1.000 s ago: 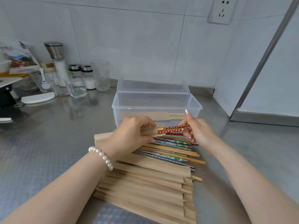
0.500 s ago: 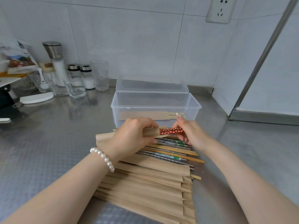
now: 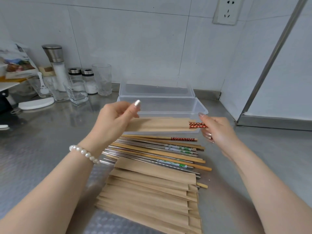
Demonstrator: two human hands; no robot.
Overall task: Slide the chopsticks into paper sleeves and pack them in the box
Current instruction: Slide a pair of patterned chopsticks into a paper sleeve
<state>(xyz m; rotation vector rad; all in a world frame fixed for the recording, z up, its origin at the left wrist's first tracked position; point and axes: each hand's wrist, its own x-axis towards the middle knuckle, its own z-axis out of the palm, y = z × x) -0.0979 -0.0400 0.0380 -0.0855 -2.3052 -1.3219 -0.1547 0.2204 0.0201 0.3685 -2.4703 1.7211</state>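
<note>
Brown paper fills our left hand (image 3: 112, 121), whose fingers curl round the closed end of a paper sleeve (image 3: 157, 124) held level in front of the clear plastic box (image 3: 200, 108). Our right hand (image 3: 217, 130) pinches the red flowered ends of a pair of chopsticks (image 3: 196, 125) that poke out of the sleeve's open end, the rest of the pair hidden inside the paper. The sleeve is lifted off the counter (image 3: 42, 141) and lies across the near wall of the box; whether it touches that wall we cannot tell. The box stands open, its lid (image 3: 157, 87) tipped back toward the tiled wall. Just below our hands lies a loose heap of chopsticks (image 3: 160, 152), wooden and steel ones mixed, one with the same red flowered end. Nearer to us a fanned stack of empty sleeves (image 3: 148, 195) overlaps the heap's near edge. A pearl bracelet (image 3: 83, 153) circles our left wrist. Far to the left, against the wall, stand a salt grinder (image 3: 56, 65), two small shakers (image 3: 82, 80) and some drinking glasses (image 3: 102, 78).
</note>
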